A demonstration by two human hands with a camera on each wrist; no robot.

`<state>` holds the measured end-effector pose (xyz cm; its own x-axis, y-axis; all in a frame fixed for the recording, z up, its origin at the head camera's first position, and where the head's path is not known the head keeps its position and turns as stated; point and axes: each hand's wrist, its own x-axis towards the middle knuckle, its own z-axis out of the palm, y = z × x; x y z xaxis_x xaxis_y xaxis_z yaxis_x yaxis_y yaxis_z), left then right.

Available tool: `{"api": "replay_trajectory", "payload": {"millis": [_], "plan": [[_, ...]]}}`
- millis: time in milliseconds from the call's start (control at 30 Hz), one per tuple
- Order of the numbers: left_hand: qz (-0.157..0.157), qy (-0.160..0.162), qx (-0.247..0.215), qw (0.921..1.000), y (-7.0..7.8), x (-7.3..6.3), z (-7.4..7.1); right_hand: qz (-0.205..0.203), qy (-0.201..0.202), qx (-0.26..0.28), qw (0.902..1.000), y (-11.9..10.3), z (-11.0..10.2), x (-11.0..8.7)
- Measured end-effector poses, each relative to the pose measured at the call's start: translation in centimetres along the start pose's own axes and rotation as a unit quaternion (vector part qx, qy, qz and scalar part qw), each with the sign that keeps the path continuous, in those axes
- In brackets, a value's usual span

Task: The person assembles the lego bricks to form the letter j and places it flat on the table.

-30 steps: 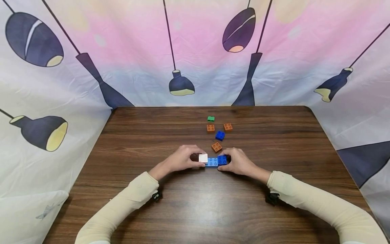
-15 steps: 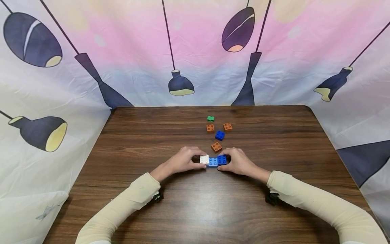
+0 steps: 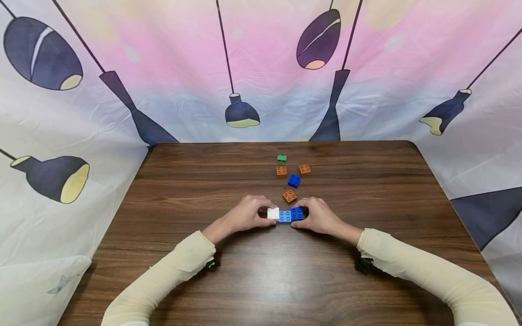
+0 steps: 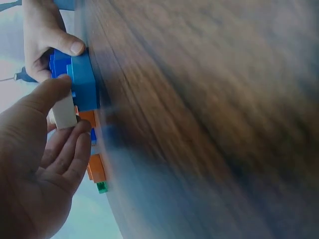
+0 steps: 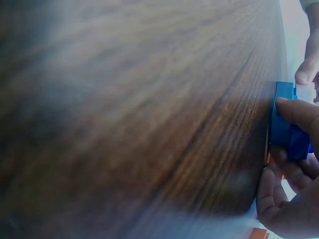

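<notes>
A light blue toy building brick (image 3: 285,216) lies in front of me, a dark blue brick (image 3: 297,213) mounted on its right end. My right hand (image 3: 322,216) grips that end, its thumb pressed on the side of the light blue brick (image 5: 282,122) in the right wrist view. My left hand (image 3: 248,213) pinches a white brick (image 3: 273,213) between thumb and fingers. This white brick is at the light blue brick's left end, overlapping it from above in the head view. In the left wrist view the white brick (image 4: 65,113) looks slightly tilted against the light blue one.
Beyond the hands, an orange brick (image 3: 290,196) lies closest, with a blue brick (image 3: 294,180) behind it. Farther back are two more orange bricks, one left (image 3: 281,171) and one right (image 3: 304,169), and a green brick (image 3: 282,158). All rest on the brown wooden table (image 3: 195,181).
My left hand has shifted slightly right with the white brick, covering more of the light blue brick's left end. The right hand keeps its grip and has hardly moved.
</notes>
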<state>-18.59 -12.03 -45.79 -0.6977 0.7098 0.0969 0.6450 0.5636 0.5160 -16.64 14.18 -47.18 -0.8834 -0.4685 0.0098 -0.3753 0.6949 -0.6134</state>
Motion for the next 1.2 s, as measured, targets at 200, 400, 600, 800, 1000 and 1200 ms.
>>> {"api": "replay_trajectory", "payload": {"millis": [200, 400, 600, 800, 1000, 1200], "plan": [[-0.011, -0.004, 0.016, 0.9998, 0.4, 0.1, 0.1, -0.002, 0.002, 0.002, 1.0000, -0.1, 0.1, -0.1], [-0.013, 0.001, 0.034, 0.9993, 0.6, 0.2, 0.2, -0.003, 0.008, 0.004, 0.9999, -0.1, 0.2, -0.1], [-0.015, 0.012, 0.033, 0.9993, 0.6, 0.0, 0.5, 0.000, 0.007, 0.001, 1.0000, -0.1, 0.2, 0.0], [-0.018, 0.005, 0.012, 0.9998, 0.4, 0.2, 0.7, 0.002, 0.008, 0.001, 1.0000, -0.1, 0.2, -0.1], [-0.033, -0.016, 0.009, 0.9993, 0.7, 0.4, 0.9, -0.001, 0.008, -0.005, 1.0000, -0.1, 0.1, -0.1], [-0.035, -0.012, 0.004, 0.9993, 1.3, 1.0, 1.6, -0.012, -0.030, -0.001, 0.9995, -0.1, -1.0, -0.4]]}}
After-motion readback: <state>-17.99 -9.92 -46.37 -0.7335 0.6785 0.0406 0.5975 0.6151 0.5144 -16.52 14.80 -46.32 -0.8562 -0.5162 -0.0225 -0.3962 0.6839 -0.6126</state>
